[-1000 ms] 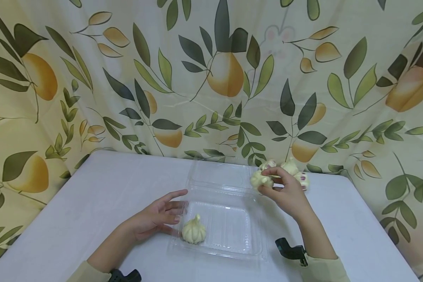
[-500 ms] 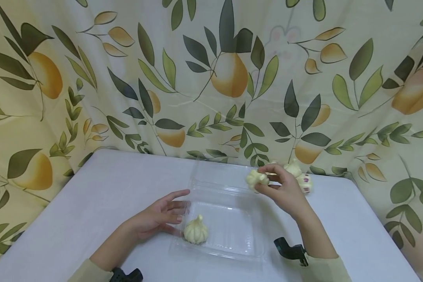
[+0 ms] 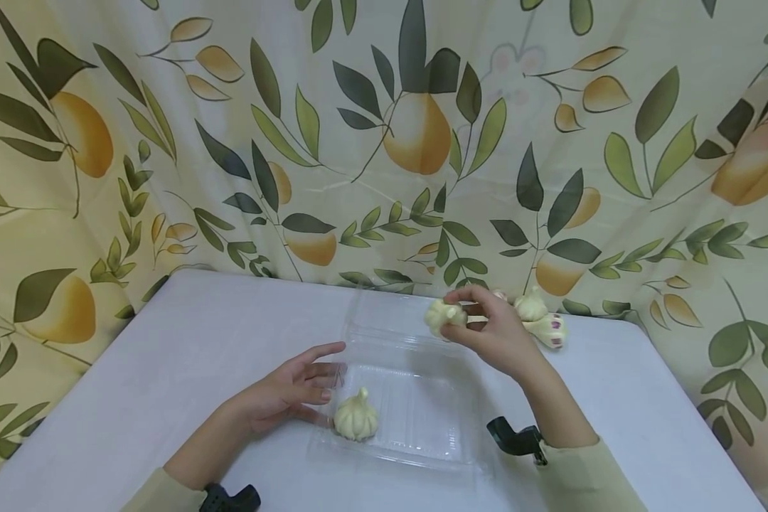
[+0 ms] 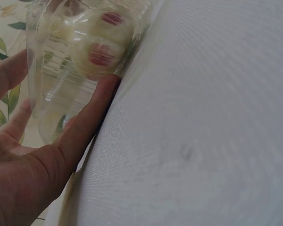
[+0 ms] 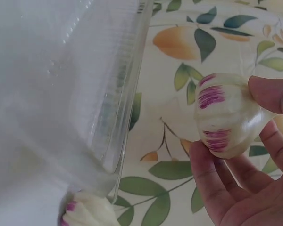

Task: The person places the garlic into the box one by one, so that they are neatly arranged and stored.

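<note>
A clear plastic clamshell box (image 3: 416, 416) lies with its lid folded back on the table. One garlic bulb (image 3: 356, 417) sits inside at the left, stem up; through the wall its purple marks show in the left wrist view. My left hand (image 3: 284, 396) rests against the box's left side with fingers extended. Above the box's back right part, my right hand (image 3: 500, 338) pinches a second garlic bulb (image 3: 444, 318) between thumb and fingers. In the right wrist view this bulb (image 5: 228, 113) has purple streaks and hangs clear of the box.
More garlic bulbs, one upright (image 3: 531, 306) and one lying with purple marks outward (image 3: 550, 331), are at the table's back right, partly behind my right hand. A curtain with fruit print (image 3: 416, 213) hangs behind the white table (image 3: 185, 341).
My right hand has carried its garlic bulb left and slightly up, away from the other bulbs toward the box. My left hand stays against the box.
</note>
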Demonstrator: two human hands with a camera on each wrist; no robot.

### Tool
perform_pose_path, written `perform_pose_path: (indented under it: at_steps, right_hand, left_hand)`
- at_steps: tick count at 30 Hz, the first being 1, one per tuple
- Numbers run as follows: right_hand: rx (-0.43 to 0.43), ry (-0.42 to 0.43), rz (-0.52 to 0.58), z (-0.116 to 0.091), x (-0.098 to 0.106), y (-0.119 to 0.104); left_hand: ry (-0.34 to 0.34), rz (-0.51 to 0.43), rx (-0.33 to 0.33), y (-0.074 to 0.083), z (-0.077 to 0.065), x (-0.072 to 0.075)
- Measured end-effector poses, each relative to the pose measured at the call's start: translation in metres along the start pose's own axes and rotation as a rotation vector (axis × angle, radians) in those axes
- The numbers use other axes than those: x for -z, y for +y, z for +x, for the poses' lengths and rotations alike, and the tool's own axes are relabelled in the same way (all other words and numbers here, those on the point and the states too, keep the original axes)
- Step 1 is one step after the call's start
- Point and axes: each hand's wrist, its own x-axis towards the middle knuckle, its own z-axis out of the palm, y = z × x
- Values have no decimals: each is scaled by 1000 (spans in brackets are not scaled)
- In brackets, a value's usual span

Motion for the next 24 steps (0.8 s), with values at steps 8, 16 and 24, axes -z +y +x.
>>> perform_pose_path:
  at_steps: [8, 16, 24]
  right_hand:
    - [55, -37, 12, 12, -11, -8]
    - [66, -70, 27, 16, -25, -12]
    - [81, -103, 37, 19, -40, -11]
  left_hand:
    - [9, -3, 6, 1, 0, -1]
    - [5, -7, 1, 0, 1, 0]
    - [6, -15, 4, -1, 1, 1]
